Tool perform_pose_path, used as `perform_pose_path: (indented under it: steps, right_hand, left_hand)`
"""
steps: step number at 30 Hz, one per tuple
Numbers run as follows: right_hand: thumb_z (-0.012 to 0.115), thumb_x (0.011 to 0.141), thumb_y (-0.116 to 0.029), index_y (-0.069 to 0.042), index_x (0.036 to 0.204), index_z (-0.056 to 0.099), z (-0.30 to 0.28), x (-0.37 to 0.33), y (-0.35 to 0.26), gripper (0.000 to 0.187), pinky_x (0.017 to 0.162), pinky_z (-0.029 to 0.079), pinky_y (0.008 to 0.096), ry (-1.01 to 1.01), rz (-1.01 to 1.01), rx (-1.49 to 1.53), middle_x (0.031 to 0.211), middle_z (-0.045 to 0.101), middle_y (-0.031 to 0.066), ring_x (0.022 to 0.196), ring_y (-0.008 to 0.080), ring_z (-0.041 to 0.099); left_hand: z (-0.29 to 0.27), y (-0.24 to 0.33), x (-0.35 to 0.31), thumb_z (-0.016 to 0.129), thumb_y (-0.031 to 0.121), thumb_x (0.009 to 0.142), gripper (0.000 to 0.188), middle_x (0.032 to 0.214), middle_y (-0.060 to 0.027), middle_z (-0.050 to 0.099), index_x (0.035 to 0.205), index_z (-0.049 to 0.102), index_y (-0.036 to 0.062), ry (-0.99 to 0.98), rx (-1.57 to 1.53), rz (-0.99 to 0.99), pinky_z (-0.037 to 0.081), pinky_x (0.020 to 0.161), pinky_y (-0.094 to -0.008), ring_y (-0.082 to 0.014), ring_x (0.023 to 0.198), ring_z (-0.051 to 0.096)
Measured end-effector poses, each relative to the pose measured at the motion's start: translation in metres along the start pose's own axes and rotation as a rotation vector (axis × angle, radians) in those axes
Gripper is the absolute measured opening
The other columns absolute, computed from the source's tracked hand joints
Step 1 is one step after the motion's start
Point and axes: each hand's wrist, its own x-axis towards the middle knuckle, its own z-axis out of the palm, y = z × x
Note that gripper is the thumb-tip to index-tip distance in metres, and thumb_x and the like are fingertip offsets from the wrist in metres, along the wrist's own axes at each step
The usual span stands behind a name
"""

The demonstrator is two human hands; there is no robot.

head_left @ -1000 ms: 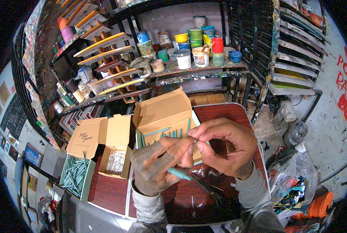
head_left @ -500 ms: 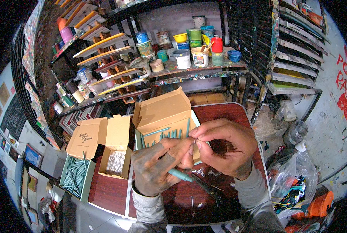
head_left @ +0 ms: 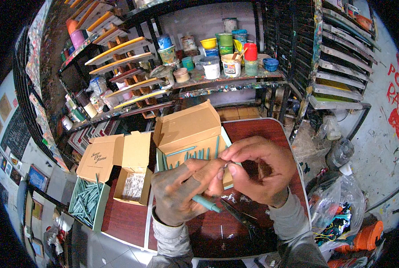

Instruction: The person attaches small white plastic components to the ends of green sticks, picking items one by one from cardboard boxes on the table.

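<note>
My left hand [head_left: 181,190] is closed around a teal pen [head_left: 205,203], whose end juts out below the fingers. Thumb and forefinger of my right hand [head_left: 264,169] pinch together against the left fingertips; what small piece they hold is mostly hidden. Just behind the hands, an open cardboard box [head_left: 188,125] has several teal pens [head_left: 199,153] lying in it. To the left stands a small box [head_left: 134,170] of thin white pieces [head_left: 133,186]. Farther left, another open box [head_left: 102,202] is heaped with teal pens [head_left: 87,202].
Dark scissors-like tool [head_left: 240,216] and small white scraps [head_left: 228,197] lie on the dark red table [head_left: 264,129] under my hands. Shelves of paint tubs [head_left: 211,68] stand behind it. At the right are a rack [head_left: 342,67] and a clear plastic bag [head_left: 338,205].
Both hands stay nearly in place, fingertips still together. The pen in my left hand has tilted slightly; the whole view has shifted very little.
</note>
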Motion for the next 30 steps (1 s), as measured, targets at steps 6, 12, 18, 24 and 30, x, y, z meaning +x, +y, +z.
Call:
perform_pose_path:
  steps: [6, 12, 18, 24, 30]
  right_hand:
    - [0.071, 0.084, 0.0, 0.0, 0.102, 0.069, -0.0033, 0.0012, -0.0039, 0.018, 0.083, 0.057, 0.0332, -0.09, 0.166, 0.211, 0.101, 0.071, 0.0156, 0.093, 0.0244, 0.071]
    - [0.07, 0.084, 0.001, -0.001, 0.103, 0.07, -0.0053, 0.0016, 0.0008, 0.019, 0.083, 0.057, 0.0336, -0.131, 0.139, 0.174, 0.101, 0.07, 0.0152, 0.094, 0.0239, 0.071]
    - [0.072, 0.082, 0.001, -0.002, 0.1, 0.07, -0.0065, -0.0002, 0.0031, 0.019, 0.082, 0.057, 0.0341, -0.112, 0.18, 0.153, 0.099, 0.071, 0.0148, 0.092, 0.0243, 0.072]
    - [0.074, 0.079, 0.002, -0.002, 0.094, 0.069, -0.0033, 0.0012, -0.0007, 0.016, 0.081, 0.057, 0.0338, -0.089, 0.136, 0.084, 0.095, 0.072, 0.0131, 0.089, 0.0241, 0.072]
    - [0.077, 0.078, 0.001, -0.003, 0.091, 0.067, -0.0063, 0.0005, -0.0014, 0.016, 0.08, 0.057, 0.034, -0.087, 0.169, 0.088, 0.093, 0.071, 0.0116, 0.089, 0.0233, 0.071]
  left_hand:
    - [0.0009, -0.0069, 0.0032, 0.075, 0.005, 0.076, 0.016, 0.076, -0.0077, 0.068, 0.093, 0.073, 0.0051, 0.023, -0.032, -0.001, 0.051, 0.05, -0.0327, -0.0212, 0.059, 0.066]
    - [0.0009, -0.0071, 0.0025, 0.075, 0.006, 0.076, 0.017, 0.076, -0.0074, 0.067, 0.093, 0.074, 0.0062, 0.013, 0.005, 0.012, 0.05, 0.049, -0.0325, -0.0206, 0.058, 0.066]
    - [0.0043, -0.0072, 0.0011, 0.076, 0.008, 0.075, 0.019, 0.076, -0.0065, 0.066, 0.094, 0.074, 0.0078, 0.005, 0.029, 0.018, 0.05, 0.049, -0.0327, -0.02, 0.057, 0.065]
    - [0.0, -0.0052, -0.0014, 0.077, 0.011, 0.075, 0.019, 0.077, -0.0062, 0.067, 0.094, 0.074, 0.0082, -0.016, 0.035, 0.012, 0.05, 0.05, -0.0329, -0.0204, 0.056, 0.065]
    - [-0.0009, -0.0026, 0.0012, 0.074, 0.011, 0.08, 0.017, 0.081, -0.0073, 0.069, 0.096, 0.072, 0.0071, -0.099, -0.002, -0.011, 0.052, 0.052, -0.0328, -0.0212, 0.059, 0.067]
